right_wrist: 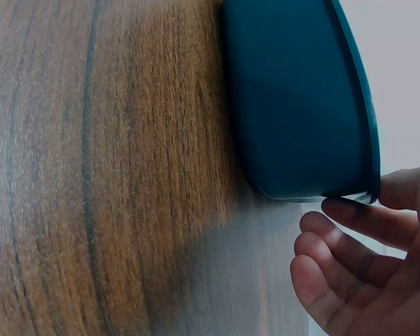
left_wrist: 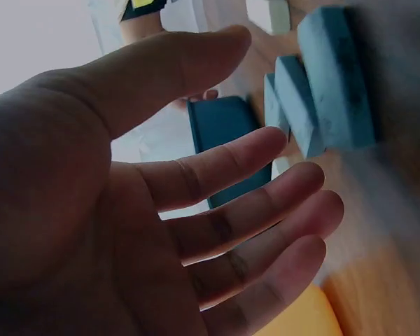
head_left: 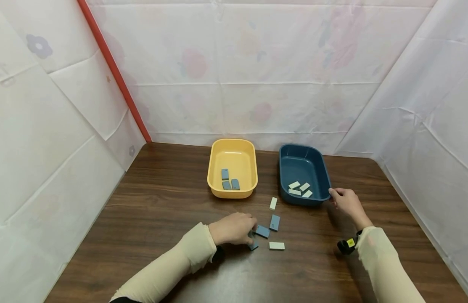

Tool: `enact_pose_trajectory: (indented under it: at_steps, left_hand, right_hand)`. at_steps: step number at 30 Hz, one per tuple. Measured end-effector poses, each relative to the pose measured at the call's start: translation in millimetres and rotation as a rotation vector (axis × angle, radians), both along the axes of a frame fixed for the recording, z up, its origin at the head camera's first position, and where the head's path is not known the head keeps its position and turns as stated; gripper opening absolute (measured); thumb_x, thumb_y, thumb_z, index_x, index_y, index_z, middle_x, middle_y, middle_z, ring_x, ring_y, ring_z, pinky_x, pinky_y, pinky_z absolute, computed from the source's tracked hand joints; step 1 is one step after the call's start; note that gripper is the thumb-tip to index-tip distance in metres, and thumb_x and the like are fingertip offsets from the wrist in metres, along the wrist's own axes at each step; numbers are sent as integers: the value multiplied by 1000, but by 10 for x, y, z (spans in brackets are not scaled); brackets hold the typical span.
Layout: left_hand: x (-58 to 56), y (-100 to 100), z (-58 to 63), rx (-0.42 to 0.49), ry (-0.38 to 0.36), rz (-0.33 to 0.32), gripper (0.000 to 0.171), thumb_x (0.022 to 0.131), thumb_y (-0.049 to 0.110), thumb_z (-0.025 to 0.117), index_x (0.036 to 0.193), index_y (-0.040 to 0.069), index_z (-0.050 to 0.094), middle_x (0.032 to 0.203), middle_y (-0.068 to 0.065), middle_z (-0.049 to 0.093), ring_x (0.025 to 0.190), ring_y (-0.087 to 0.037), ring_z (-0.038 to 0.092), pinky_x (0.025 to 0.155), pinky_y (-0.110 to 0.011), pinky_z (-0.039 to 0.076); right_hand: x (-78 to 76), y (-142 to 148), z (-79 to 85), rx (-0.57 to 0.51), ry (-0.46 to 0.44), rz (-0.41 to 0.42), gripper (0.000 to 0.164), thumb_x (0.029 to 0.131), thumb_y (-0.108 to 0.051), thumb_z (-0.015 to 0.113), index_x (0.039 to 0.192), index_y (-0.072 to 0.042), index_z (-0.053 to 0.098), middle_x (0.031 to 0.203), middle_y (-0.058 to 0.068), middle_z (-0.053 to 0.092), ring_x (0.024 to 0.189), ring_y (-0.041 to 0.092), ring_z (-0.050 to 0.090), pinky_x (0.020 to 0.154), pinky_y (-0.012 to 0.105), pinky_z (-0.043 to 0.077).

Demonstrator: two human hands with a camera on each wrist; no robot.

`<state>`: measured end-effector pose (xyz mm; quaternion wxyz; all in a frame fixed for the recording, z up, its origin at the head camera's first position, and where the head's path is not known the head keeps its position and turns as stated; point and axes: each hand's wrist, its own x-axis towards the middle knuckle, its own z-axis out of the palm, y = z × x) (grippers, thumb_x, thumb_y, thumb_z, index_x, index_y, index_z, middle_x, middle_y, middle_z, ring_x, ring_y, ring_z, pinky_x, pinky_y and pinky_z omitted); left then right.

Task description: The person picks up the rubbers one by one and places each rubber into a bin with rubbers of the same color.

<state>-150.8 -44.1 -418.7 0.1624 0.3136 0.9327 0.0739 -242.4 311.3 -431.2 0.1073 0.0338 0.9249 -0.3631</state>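
Observation:
My left hand (head_left: 234, 229) hovers at a small blue block (head_left: 253, 244) on the table, partly covering it. In the left wrist view the thumb and fingers are spread apart, with blue blocks (left_wrist: 336, 77) just past the fingertips and nothing in the grasp. My right hand (head_left: 347, 204) pinches the near right corner of the dark blue bin (head_left: 305, 201) by its rim between thumb and index finger, as the right wrist view also shows. Two more blue blocks, one flat (head_left: 262, 231) and one farther off (head_left: 274, 222), lie right of my left hand.
A cream block (head_left: 277, 245) lies near me, another (head_left: 273, 203) between the bins. The yellow bin (head_left: 232, 194) holds three blue blocks (head_left: 225, 174); the dark blue bin holds several cream blocks (head_left: 294, 185). Patterned sheets (head_left: 218, 105) hang behind the wooden table (head_left: 162, 189).

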Motion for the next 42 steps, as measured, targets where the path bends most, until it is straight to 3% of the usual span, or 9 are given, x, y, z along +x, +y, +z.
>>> enact_pose_trajectory:
  at_steps: [5, 13, 21, 37, 42]
  left_hand:
    - [27, 42, -50, -14, -5, -23, 31, 84, 38, 76, 105, 17, 68, 94, 5, 61, 76, -6, 51, 71, -22, 46]
    - [70, 113, -130, -38, 20, -21, 28, 83, 41, 76, 98, 19, 69, 93, 5, 57, 82, -9, 53, 78, -24, 48]
    - [100, 121, -195, -32, 61, -22, 23, 80, 39, 79, 89, 22, 67, 90, 4, 54, 77, -9, 51, 71, -24, 47]
    - [107, 120, -175, -19, 93, -43, 23, 77, 35, 82, 89, 20, 69, 85, 4, 57, 76, -8, 52, 69, -22, 46]
    - [100, 117, -164, -14, 69, -44, 22, 78, 33, 81, 91, 20, 69, 87, 5, 58, 79, -8, 53, 72, -22, 47]
  right_hand:
    - [12, -1, -7, -9, -3, -3, 52, 106, -34, 35, 121, 11, 57, 93, 20, 66, 75, 17, 57, 64, 28, 49]
    - [18, 18, -17, 11, 3, -5, 56, 106, -39, 33, 120, 10, 57, 94, 20, 66, 73, 15, 56, 64, 28, 48]
    - [23, 12, -38, 17, 4, 2, 55, 106, -38, 33, 119, 10, 58, 94, 21, 66, 75, 17, 58, 64, 28, 48]
    - [33, 14, -40, -2, -1, -10, 58, 105, -41, 33, 117, 9, 59, 89, 18, 65, 75, 18, 58, 63, 29, 49]
    - [31, 27, -53, -3, 6, -5, 57, 105, -40, 33, 115, 9, 60, 87, 17, 65, 73, 18, 58, 62, 29, 48]
